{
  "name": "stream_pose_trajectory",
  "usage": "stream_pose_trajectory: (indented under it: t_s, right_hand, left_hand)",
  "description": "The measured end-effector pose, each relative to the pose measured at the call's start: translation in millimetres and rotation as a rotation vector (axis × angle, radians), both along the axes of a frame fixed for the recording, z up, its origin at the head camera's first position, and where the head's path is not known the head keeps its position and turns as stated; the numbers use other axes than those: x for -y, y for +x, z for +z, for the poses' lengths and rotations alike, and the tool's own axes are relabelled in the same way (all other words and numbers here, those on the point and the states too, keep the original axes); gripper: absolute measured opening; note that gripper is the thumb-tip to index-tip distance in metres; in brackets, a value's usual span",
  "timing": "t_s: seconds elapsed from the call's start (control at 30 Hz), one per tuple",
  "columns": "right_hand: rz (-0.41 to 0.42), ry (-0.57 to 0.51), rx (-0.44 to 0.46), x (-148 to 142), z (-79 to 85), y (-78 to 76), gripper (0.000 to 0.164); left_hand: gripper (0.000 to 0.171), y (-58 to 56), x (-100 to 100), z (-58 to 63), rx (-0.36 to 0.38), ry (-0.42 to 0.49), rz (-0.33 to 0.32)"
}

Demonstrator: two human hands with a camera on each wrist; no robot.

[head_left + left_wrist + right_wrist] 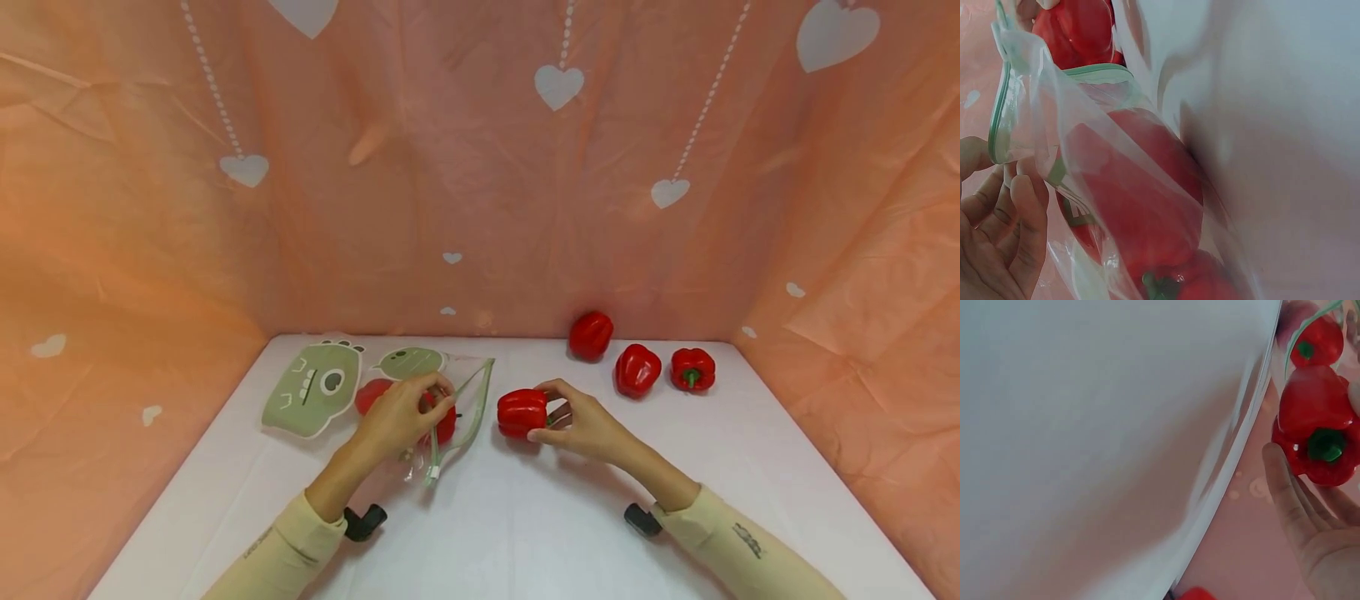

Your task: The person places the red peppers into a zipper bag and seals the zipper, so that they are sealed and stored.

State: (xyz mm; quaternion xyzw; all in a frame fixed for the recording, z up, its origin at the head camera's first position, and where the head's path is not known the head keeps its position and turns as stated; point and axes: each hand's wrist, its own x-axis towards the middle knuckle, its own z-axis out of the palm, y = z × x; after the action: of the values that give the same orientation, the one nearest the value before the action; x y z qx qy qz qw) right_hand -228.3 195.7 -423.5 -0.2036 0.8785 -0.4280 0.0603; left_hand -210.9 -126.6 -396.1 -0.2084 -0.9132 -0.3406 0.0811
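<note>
My left hand [401, 412] pinches the rim of a clear plastic zip bag [1091, 100] with a green zip strip [477, 414]. The bag's mouth gapes toward the right. Inside it lie red bell peppers, one large in the left wrist view [1141, 187] and another with a green stem [1207, 278] below it. My right hand [588, 425] grips a red bell pepper [522, 413] by its stem end, thumb and fingers on opposite sides. That pepper is just right of the bag's mouth, its green stem [1326, 445] facing the palm.
Three more red bell peppers, at the back [591, 336], in the middle [637, 371] and at the right [692, 370], rest on the white table [525, 525]. A green one-eyed monster figure [315, 387] lies at the left. Pink curtain [480, 208] hangs behind.
</note>
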Motion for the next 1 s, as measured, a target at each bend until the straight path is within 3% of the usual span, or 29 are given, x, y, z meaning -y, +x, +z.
stream_pose_trajectory:
  t_s: [0.23,0.67,1.0]
  right_hand:
    - [0.013,-0.016,-0.005,19.1,-0.8,0.3,0.067]
    - [0.0,-0.031,-0.003,44.1,-2.5,-3.0,0.068]
    - [-0.015,-0.065,0.083,55.2,-2.2,-2.2,0.07]
  left_hand:
    - [0.01,0.1,-1.8,-1.1,0.016,-0.008,0.016]
    - [0.007,-1.1,-2.9,0.7,-0.019,-0.025,-0.011]
    - [0.008,0.3,-5.4,1.9,-0.021,-0.013,-0.014]
